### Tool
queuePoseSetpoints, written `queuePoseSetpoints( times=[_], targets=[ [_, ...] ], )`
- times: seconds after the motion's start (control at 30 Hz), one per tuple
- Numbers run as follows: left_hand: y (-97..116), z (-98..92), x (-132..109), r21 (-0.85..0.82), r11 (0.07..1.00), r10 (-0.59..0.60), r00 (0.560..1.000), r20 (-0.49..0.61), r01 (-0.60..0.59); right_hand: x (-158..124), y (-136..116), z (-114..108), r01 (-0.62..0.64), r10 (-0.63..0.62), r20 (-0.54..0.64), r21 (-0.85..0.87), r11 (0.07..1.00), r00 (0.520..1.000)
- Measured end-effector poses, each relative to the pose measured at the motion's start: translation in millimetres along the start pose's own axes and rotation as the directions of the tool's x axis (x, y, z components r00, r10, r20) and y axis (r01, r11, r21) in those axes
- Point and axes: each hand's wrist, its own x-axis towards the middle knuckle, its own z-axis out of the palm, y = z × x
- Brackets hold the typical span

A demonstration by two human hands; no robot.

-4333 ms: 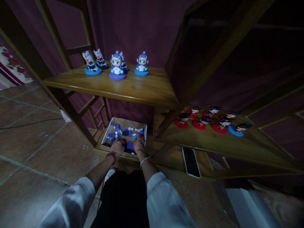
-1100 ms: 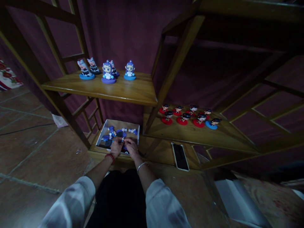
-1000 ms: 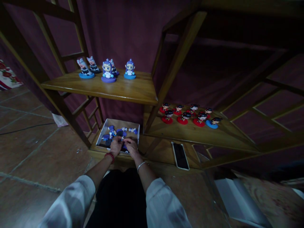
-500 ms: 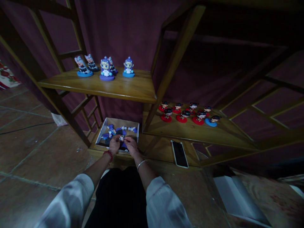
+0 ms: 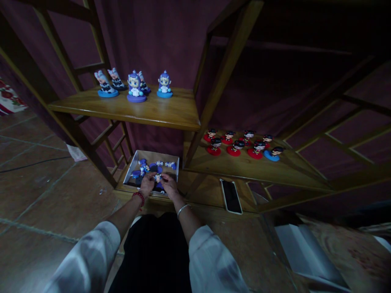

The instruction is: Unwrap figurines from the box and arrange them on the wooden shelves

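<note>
Over a shallow white-edged box [image 5: 177, 170] my left hand [image 5: 148, 184] and my right hand [image 5: 169, 184] face each other. Between their fingertips is a small figurine [image 5: 158, 178] with a pale face, gripped from both sides. The fingers of both hands are closed on it. Several blue, purple and white figurines lie in the box around it, among them one at the right [image 5: 170, 165] and one at the left [image 5: 135, 174]. Dark pieces lie beneath my hands, partly hidden.
Figurines with blue-purple hair [image 5: 164, 84] stand on the upper wooden shelf [image 5: 171, 112]. On the right shelf [image 5: 210, 165] are several black-haired figurines, mostly on red bases [image 5: 234, 149]. A phone [image 5: 231, 197] lies on the lower board. A white box [image 5: 305, 248] is at the lower right.
The small figurine between my fingertips has turned slightly and its face shows more plainly. Both hands have hardly moved. The view has shifted very slightly.
</note>
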Motion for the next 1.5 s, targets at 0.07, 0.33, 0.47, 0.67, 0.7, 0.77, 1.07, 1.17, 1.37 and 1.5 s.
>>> queuePoseSetpoints(
  times=[0.07,0.33,0.47,0.67,0.7,0.77,1.07,1.17,1.37,1.5],
  targets=[
    [2,0.7,-1,-0.034,0.998,-0.053,0.999,0.001,0.053,-1,-2,-1,-0.007,0.006,0.021,0.037,0.999,1.0],
    [5,1.6,-2,-0.175,0.971,-0.157,0.987,0.039,0.161,-6,-4,-1,-0.019,0.017,0.016,0.142,0.99,1.0],
    [5,-0.4,-3,-0.191,0.968,-0.154,0.987,0.054,0.162,-9,-8,-2,-0.078,0.078,0.009,0.175,0.982,0.997],
    [9,-4.1,-9,-0.224,0.962,-0.134,0.986,0.101,0.154,-14,-16,-7,-0.121,0.112,0.049,0.267,0.956,0.992],
    [10,-4.7,-10,-0.239,0.958,-0.137,0.984,0.112,0.161,-15,-16,-7,-0.124,0.113,0.056,0.27,0.955,0.992],
    [12,-5.9,-12,-0.277,0.943,-0.15,0.98,0.131,0.181,-16,-17,-8,-0.123,0.111,0.059,0.271,0.955,0.992],
    [22,-9.7,-17,-0.331,0.914,-0.189,0.967,0.171,0.237,-17,-16,-11,-0.086,0.083,0.022,0.253,0.964,0.996],
    [23,-10.7,-18,-0.336,0.911,-0.19,0.967,0.171,0.239,-17,-16,-11,-0.077,0.073,0.026,0.26,0.963,0.997],
    [26,-10.5,-21,-0.358,0.891,-0.237,0.959,0.154,0.278,-15,-12,-9,-0.058,0.059,0.005,0.208,0.976,0.998],
    [29,-9.1,-22,-0.363,0.883,-0.263,0.955,0.139,0.296,-13,-9,-7,-0.033,0.037,-0.019,0.204,0.978,0.999]
  ],
)
